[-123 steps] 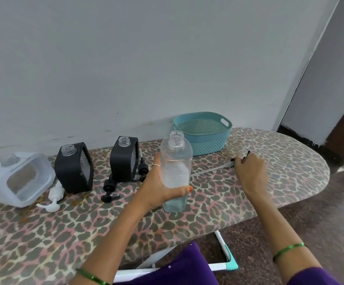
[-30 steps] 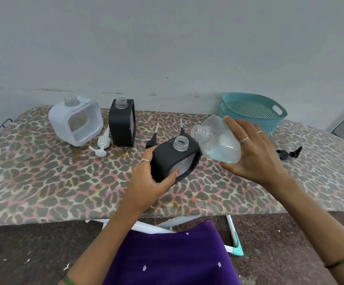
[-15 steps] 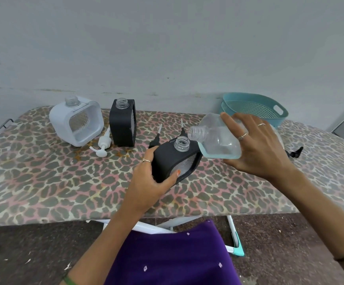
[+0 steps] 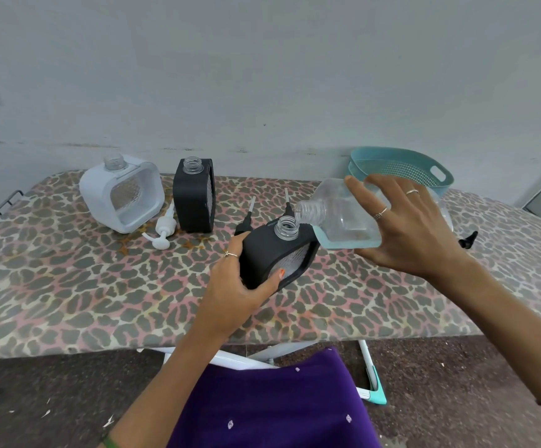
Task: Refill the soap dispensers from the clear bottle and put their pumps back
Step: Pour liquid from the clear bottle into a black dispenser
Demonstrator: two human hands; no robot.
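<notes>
My left hand (image 4: 233, 286) grips a black soap dispenser (image 4: 272, 253), tilted right, its open clear neck facing up. My right hand (image 4: 404, 227) holds the clear bottle (image 4: 337, 221) nearly level, its open mouth just above and right of that neck. Pale blue liquid pools along the bottle's lower side. A second black dispenser (image 4: 194, 195) and a white dispenser (image 4: 122, 194) stand open at the back left. A white pump (image 4: 165, 229) lies between them. Two black pumps (image 4: 246, 221) lie behind the held dispenser.
All of it sits on a leopard-print ironing board (image 4: 68, 286) against a pale wall. A teal perforated basket (image 4: 401, 169) stands at the back right. A small black pump part (image 4: 467, 239) lies right of my right hand. The board's near edge runs along the bottom.
My right hand has tipped the clear bottle flatter and brought its mouth closer over the dispenser's neck. My left hand keeps the black dispenser tilted in the same place.
</notes>
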